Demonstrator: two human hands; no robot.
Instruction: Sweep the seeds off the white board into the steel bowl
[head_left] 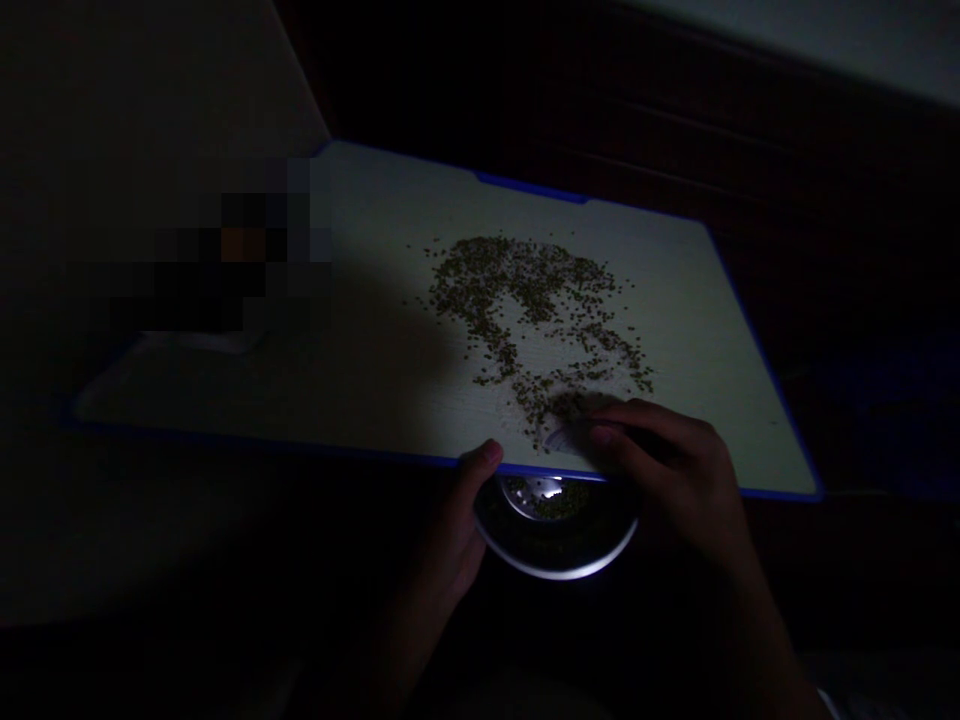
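Note:
Many small greenish beans or seeds (517,275) lie scattered over a pale board (360,330) with a blue rim, thickest toward its far middle. Below the near edge sits a round metal bowl (561,574) with a shiny rim and more of the beans inside. My left hand (469,520) is closed on the bowl's left side, its thumb up against the board's edge. My right hand (675,455) pinches a thin, flat, purplish piece (562,438) low over the board, among the nearest beans. Its exact kind is too dark to make out.
A blurred-out patch (225,250) covers the board's left end, with a whitish thing (202,342) just below it. Dark wooden panelling (675,130) stands behind the board, and a pale surface (840,40) shows at top right. The lighting is very dim.

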